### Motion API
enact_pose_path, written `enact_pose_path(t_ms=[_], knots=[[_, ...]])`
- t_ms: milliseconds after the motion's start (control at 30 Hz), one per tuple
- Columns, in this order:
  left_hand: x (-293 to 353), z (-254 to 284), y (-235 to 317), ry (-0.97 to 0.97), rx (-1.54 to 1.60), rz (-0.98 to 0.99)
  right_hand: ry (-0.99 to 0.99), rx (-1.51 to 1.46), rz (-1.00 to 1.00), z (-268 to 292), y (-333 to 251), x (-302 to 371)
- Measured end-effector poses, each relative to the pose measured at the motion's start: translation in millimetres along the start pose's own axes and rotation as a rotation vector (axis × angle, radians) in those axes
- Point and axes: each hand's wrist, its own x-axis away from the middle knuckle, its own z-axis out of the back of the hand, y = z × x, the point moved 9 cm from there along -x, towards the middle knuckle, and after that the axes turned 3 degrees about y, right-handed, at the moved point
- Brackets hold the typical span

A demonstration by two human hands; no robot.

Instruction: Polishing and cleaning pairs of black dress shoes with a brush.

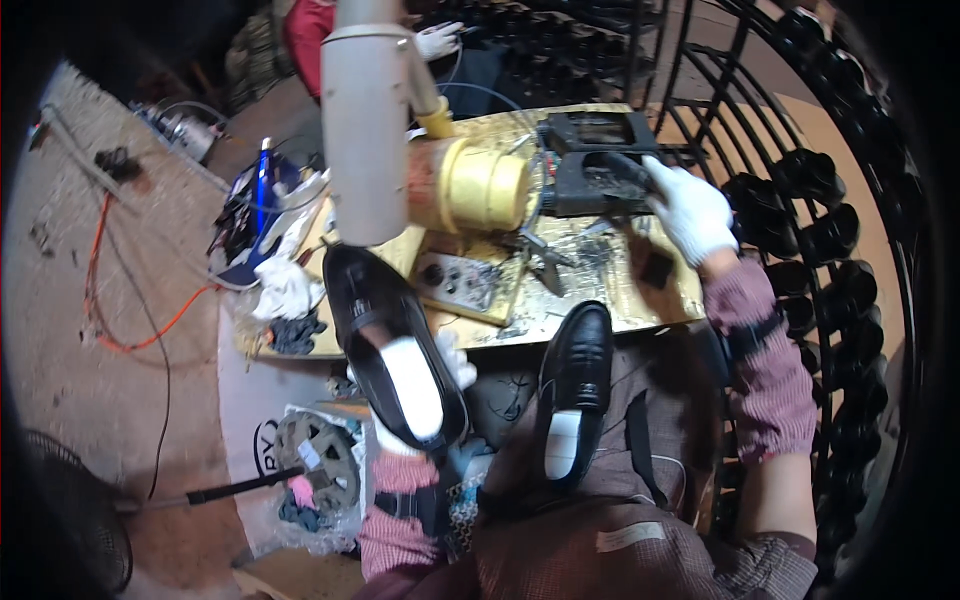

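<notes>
A black loafer (365, 305) with a white insole is tilted toe-up on the left, and my left hand (457, 362) grips it in a white glove from behind and below. Much of that hand is hidden by the shoe. A second black loafer (578, 365) rests on my lap to the right. My right hand (692, 212), also gloved in white, reaches over the table to a black two-compartment tray (600, 203). Its fingers close round a dark elongated tool (622, 168) that dips into the near compartment; the tool's exact kind is unclear.
A grey duct (365, 130) and a yellow cylindrical machine part (485, 190) stand over the worktable (640, 305). Behind them a co-worker's gloved hand (437, 42) shows. Racks of black shoes (850, 290) line the right. White rags (288, 288) lie at the table's left; a fan (75, 500) stands lower left.
</notes>
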Motion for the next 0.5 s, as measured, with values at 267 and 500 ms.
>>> enact_pose_path(t_ms=[267, 500], knots=[[78, 9, -92, 0.206, 0.129, 0.391, -0.565, 0.648, 0.097, -96, 2, -54], [87, -5, -111, 0.205, -0.156, 0.592, -0.013, -0.335, -0.302, -11, 38, -15]])
